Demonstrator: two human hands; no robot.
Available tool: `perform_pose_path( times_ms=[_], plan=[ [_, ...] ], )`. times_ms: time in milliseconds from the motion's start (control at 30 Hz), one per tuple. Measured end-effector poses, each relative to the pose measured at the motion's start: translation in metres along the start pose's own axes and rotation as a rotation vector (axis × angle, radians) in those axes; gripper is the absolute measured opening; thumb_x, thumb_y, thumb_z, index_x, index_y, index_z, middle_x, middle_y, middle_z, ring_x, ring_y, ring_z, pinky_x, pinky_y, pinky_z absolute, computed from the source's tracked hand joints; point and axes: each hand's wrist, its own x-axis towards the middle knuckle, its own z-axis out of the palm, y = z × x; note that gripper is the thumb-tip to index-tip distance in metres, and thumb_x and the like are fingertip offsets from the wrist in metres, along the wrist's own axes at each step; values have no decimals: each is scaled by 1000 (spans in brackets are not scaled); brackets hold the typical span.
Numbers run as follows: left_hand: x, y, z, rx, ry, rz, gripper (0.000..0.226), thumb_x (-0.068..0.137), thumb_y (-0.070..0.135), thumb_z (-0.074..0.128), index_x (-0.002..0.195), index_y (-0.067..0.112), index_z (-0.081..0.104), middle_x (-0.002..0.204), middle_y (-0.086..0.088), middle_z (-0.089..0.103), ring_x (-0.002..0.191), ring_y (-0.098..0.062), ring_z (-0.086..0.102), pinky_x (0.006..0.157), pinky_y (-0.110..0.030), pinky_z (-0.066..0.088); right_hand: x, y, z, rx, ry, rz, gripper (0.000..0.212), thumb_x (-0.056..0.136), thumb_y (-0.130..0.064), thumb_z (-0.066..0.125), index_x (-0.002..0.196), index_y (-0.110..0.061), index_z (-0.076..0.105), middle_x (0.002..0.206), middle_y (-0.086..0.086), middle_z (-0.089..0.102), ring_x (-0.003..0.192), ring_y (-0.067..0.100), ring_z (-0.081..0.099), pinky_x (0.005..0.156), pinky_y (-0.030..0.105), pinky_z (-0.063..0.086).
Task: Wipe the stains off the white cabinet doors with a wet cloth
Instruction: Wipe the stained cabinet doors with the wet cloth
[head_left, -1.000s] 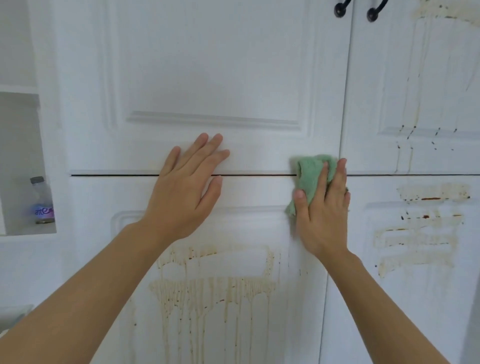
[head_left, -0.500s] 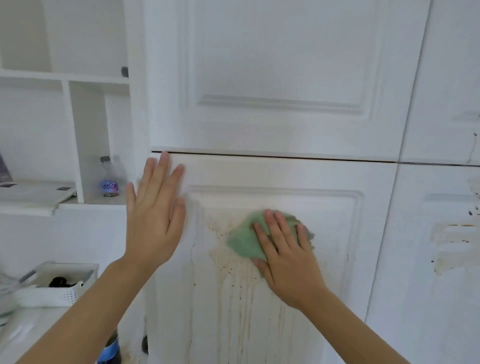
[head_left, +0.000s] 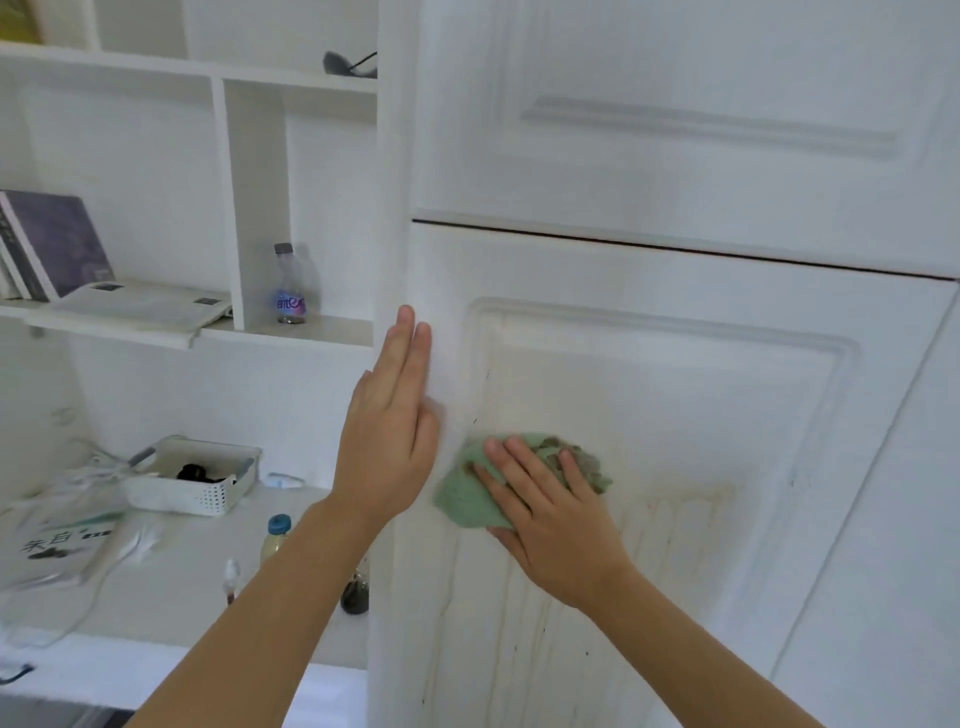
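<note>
Green cloth (head_left: 470, 499) under right grip (head_left: 556, 525)

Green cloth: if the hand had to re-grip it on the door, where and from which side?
The green cloth lies flat under the right hand, against the lower door. Its free lower-left flap sticks out past the fingers; probably pinch that edge, coming from the left, below the left hand.

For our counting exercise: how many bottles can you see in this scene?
3. A clear water bottle stands in the shelf cubby; a blue-capped bottle and a dark bottle stand on the desk, behind the left forearm. Others may be hidden.
</note>
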Motion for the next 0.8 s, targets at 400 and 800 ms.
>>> perform_pose_path(
  times_ms=[400,800],
  plan=[
    [-2,-5,-4,-122,26,-7,61,86,19,23,146,16,21,155,8,10,113,-21,43,96,-21,32,92,17,-48,225,280,318,44,91,-29,46,130,-10,56,149,10,34,141,31,24,108,51,29],
    [-6,-15,-6,-51,-7,5,59,89,21,21,147,27,10,154,21,2,135,8,19,108,-49,24,72,51,-50,131,334,407,39,93,-27,41,127,-19,59,149,18,33,139,34,30,100,56,36]
  ],
)
